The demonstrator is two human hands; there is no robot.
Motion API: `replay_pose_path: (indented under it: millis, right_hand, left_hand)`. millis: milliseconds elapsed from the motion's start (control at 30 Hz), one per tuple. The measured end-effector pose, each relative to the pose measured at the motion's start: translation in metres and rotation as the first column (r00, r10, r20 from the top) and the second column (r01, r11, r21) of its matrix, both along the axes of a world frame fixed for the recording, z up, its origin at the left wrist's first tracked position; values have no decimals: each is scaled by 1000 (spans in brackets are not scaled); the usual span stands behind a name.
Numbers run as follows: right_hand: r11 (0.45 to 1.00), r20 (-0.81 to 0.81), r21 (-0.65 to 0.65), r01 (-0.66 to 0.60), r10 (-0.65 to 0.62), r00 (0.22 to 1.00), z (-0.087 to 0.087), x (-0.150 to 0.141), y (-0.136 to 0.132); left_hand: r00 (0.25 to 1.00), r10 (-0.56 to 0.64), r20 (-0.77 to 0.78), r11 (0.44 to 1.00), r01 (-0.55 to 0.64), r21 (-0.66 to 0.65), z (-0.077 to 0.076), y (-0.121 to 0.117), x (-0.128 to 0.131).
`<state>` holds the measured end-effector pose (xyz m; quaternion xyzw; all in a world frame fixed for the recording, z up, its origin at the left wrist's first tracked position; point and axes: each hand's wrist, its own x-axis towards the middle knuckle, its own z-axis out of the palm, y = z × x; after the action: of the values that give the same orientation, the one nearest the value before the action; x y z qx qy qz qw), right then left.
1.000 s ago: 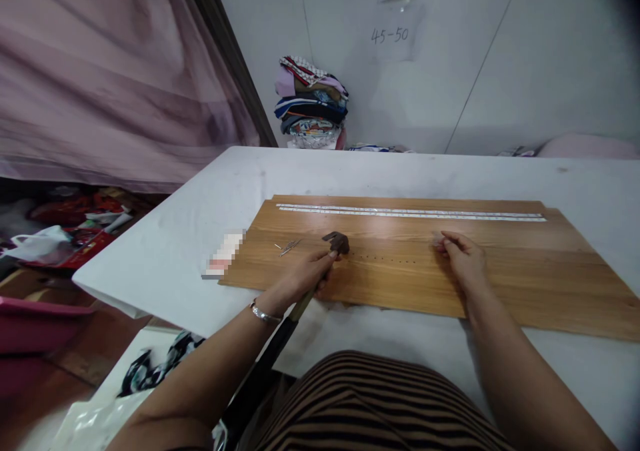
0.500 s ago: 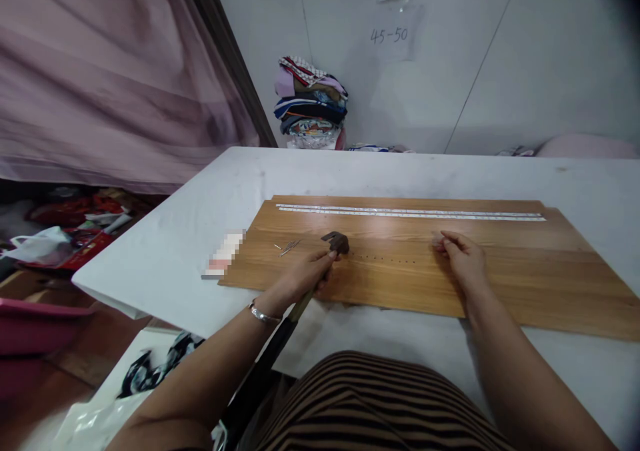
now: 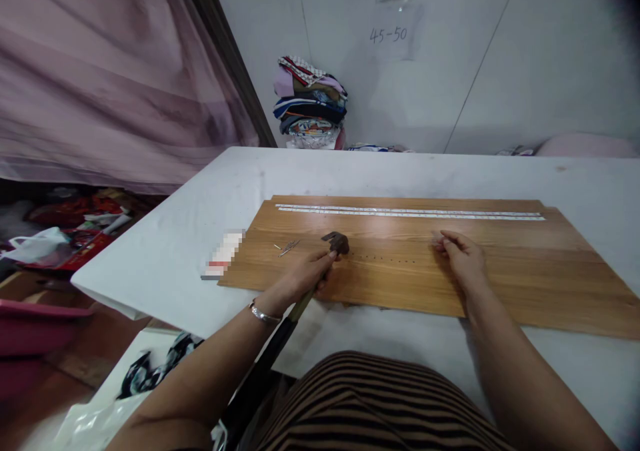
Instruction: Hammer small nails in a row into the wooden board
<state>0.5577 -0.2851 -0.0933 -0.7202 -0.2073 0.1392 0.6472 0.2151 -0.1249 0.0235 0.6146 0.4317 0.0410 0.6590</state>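
Observation:
My left hand (image 3: 315, 271) is closed round a claw hammer (image 3: 338, 242) just below its dark head, and the long handle runs back beside my forearm. The head is over a brown wooden board (image 3: 530, 271). A row of small dark dots, nails or holes, I cannot tell which, runs along the board between my hands. Several loose nails (image 3: 289, 247) lie left of the hammer. Over the right part of the board, my right hand (image 3: 465, 254) has thumb and forefinger pinched together; what is between them is too small to make out.
Two white measuring strips (image 3: 410, 213) run along the board's far side. The board lies on a white table (image 3: 170, 231), with a blurred-out card (image 3: 226, 254) at its left. Folded cloths (image 3: 311, 104) are stacked behind the table, and a pink curtain (image 3: 120, 71) hangs at left.

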Motion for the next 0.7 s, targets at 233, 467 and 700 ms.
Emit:
replay_pose_path:
  millis: [233, 467, 700]
  right_hand:
    - [1000, 20, -16, -6, 6, 1000, 0, 1, -2]
    - [999, 12, -37, 0, 1, 1000, -2, 2, -2]
    - [999, -8, -38, -14, 14, 1000, 0, 1, -1]
  left_hand:
    - [1000, -1, 8, 1000, 1, 8, -1, 0, 0]
    - [1000, 7, -6, 1000, -7, -7, -5, 2, -1]
    - [1000, 5, 10, 1000, -5, -3, -1, 1, 0]
